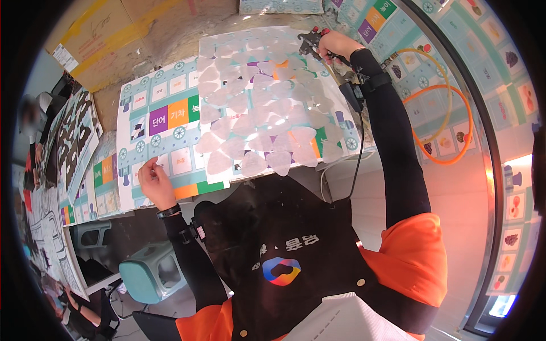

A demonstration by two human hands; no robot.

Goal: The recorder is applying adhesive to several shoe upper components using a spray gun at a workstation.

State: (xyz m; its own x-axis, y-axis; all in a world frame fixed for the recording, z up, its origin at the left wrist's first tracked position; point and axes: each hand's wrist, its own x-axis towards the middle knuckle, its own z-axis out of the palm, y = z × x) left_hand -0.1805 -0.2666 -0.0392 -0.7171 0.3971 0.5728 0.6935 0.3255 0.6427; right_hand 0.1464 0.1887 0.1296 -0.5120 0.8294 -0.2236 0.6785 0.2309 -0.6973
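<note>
My right hand [334, 46] is closed around a dark spray gun [310, 43] with red parts, over the far right corner of the worktable. Beneath and to its left lies a see-through sheet [250, 105] covered with rows of pale, rounded petal-like shapes. It rests on printed sheets [162, 94] with coloured blocks, wheels and small picture cards. My left hand [156, 184] hovers at or just over the near left part of these prints, its fingers loosely bent and nothing visible in them. Whether it touches the paper I cannot tell.
Yellow and orange hoses [471, 122] loop to the right of my right arm. A cardboard box [94, 37] stands at the far left. Below the table is a teal stool [142, 281]. Dark patterned boards [74, 139] lean at left, with people beyond. Printed sheets hang behind a metal frame [493, 187] on the right.
</note>
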